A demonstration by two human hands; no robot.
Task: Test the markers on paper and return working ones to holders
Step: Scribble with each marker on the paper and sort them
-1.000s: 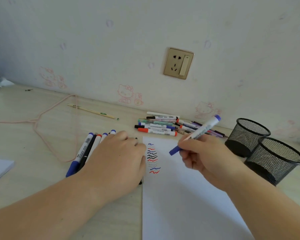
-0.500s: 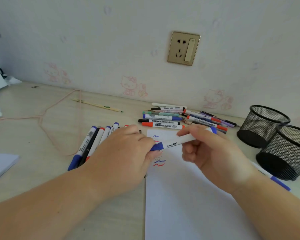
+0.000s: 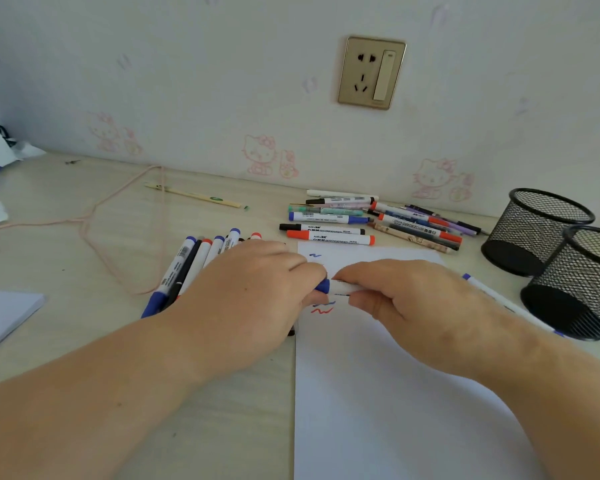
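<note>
A white marker with a blue cap [image 3: 336, 287] lies level between both hands above the white paper [image 3: 388, 393]. My left hand [image 3: 253, 296] pinches its blue cap end. My right hand [image 3: 406, 299] grips the white barrel. Coloured squiggles [image 3: 321, 308] mark the paper's upper left, partly hidden by the hands. Several markers [image 3: 191, 261] lie in a row left of the paper, half under my left hand. A second pile of markers [image 3: 368, 221] lies near the wall. Two black mesh holders [image 3: 534, 230] [image 3: 579, 282] stand at the right.
One blue-capped marker [image 3: 499, 299] lies beside the nearer holder. A pink cord [image 3: 94, 220] loops over the desk at the left, with a thin pencil [image 3: 194, 195] behind it. A white pad [image 3: 4, 313] sits at the left edge. A wall socket [image 3: 371, 72] is above.
My right hand lowered the marker from upright to level. My left hand left the desk and took hold of the blue cap end. The hands now meet over the squiggles.
</note>
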